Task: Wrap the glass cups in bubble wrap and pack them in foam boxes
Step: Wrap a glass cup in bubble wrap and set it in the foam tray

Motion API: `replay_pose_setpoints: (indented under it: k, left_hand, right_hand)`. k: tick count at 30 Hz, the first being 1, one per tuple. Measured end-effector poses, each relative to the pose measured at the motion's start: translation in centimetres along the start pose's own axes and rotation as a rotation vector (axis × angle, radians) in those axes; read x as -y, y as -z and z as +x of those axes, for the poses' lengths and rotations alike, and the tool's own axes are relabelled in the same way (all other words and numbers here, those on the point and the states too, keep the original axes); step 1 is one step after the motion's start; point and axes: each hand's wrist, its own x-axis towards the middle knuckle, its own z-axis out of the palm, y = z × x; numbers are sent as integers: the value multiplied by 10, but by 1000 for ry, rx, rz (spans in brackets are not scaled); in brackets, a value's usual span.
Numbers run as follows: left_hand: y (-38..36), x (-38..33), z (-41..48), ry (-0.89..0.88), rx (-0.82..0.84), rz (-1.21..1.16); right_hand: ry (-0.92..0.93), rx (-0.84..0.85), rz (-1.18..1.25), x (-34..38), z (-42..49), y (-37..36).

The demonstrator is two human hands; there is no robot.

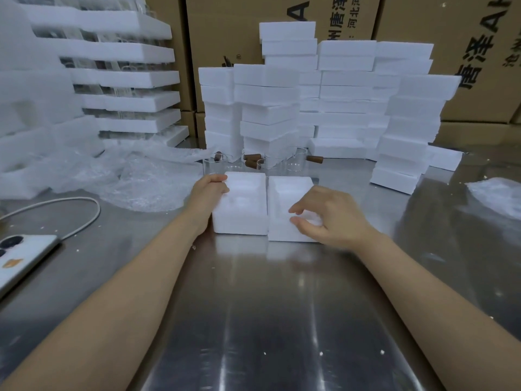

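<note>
Two white foam box halves lie side by side on the steel table, the left foam half point(248, 204) and the right foam half point(284, 204), hollow sides up. My left hand point(210, 194) grips the left half by its outer left wall. Over the near corner of the right half hovers my right hand point(327, 218), fingers loosely curled and blurred, holding nothing that I can see. Just behind the halves stand several clear glass cups point(296, 162) with brown wooden handles. Loose bubble wrap point(146, 182) is heaped to the left.
Stacks of closed foam boxes point(270, 108) rise behind the cups, more at the right point(406, 142). Foam trays of glassware point(127, 80) stand at left, cardboard cartons behind. A phone point(22, 258) with a white cable point(84, 218) lies near left. A bubble wrap piece point(499, 196) lies at right.
</note>
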Motion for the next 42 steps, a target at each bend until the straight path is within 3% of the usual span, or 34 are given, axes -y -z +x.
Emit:
replay_pose_setpoints:
  k: [12, 14, 17, 20, 24, 28, 35, 40, 42]
  left_hand:
    - [4, -6, -1, 73, 169, 33]
    - [3, -12, -1, 63, 82, 29]
    - [-3, -15, -5, -265, -71, 482]
    - [-21, -15, -33, -565, 138, 839]
    - [-34, -9, -56, -636, 432, 1200]
    - [-34, -10, -57, -638, 452, 1280]
    - [-37, -15, -65, -627, 520, 1325]
    - [-48, -18, -80, -664, 541, 1370]
    - [-53, -18, -86, -707, 541, 1399]
  right_hand:
    - [-99, 57, 120, 3, 1, -1]
    - [-128, 72, 147, 1, 1, -2]
    - [-157, 88, 208, -4, 0, -6]
    - [-137, 95, 264, -7, 0, -8]
    - [-101, 98, 288, -6, 1, -8]
    - [-123, 91, 284, -5, 1, -8]
    - [-206, -349, 174, 2, 8, -3]
    - [-433, -289, 264, -3, 40, 6]
    - [-486, -145, 224, -7, 61, -1]
